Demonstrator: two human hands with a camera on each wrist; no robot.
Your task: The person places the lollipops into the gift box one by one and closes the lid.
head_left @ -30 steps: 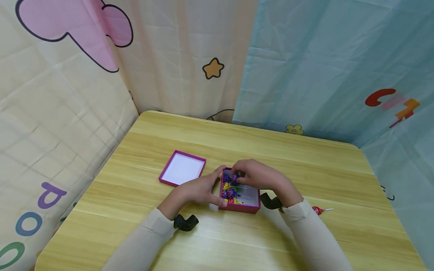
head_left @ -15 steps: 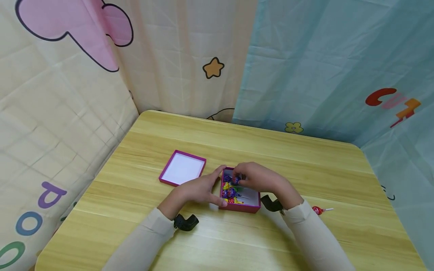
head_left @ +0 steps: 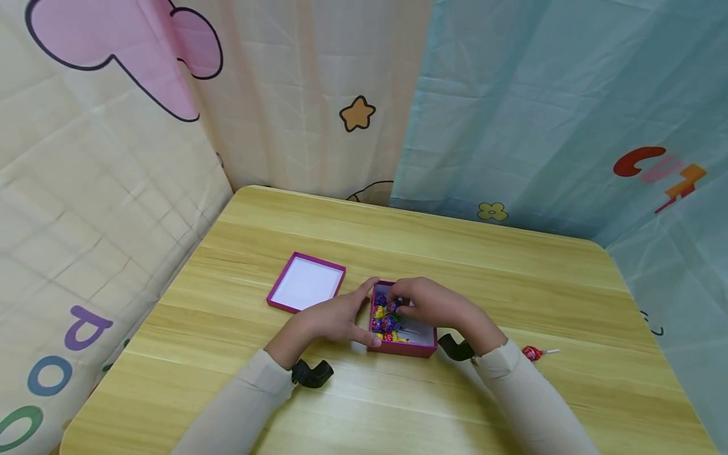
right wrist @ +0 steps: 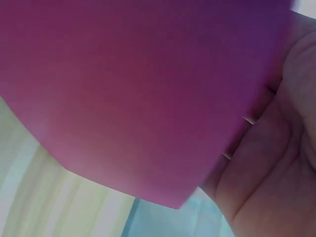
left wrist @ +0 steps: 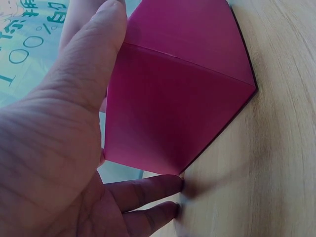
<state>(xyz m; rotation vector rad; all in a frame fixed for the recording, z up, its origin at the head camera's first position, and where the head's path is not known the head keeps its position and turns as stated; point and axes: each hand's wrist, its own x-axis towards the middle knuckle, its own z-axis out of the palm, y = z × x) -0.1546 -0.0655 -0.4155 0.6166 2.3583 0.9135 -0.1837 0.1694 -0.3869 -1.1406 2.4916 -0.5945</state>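
An open magenta box (head_left: 418, 349) with a pale inside sits on the table. Wrapped lollipops (head_left: 389, 323) in purple, yellow and red line its left side, white sticks pointing right. My left hand (head_left: 335, 318) holds the box from the left, thumb at the front corner and a finger at the back one. The left wrist view shows the thumb along the top edge of the box wall (left wrist: 173, 103). Inside the box, my right hand (head_left: 435, 300) pinches a purple lollipop (head_left: 392, 306) with curled fingers. In the right wrist view, the box wall (right wrist: 123, 108) hides the fingertips.
A square magenta lid (head_left: 306, 284), white inside facing up, lies left of the box. One red lollipop (head_left: 532, 353) lies on the table (head_left: 455, 404) by the right sleeve. Printed curtains (head_left: 296, 95) stand behind and at both sides.
My right hand has shifted slightly toward the front of the box, bringing the purple lollipop down nearer the others. The left hand and the box have stayed put.
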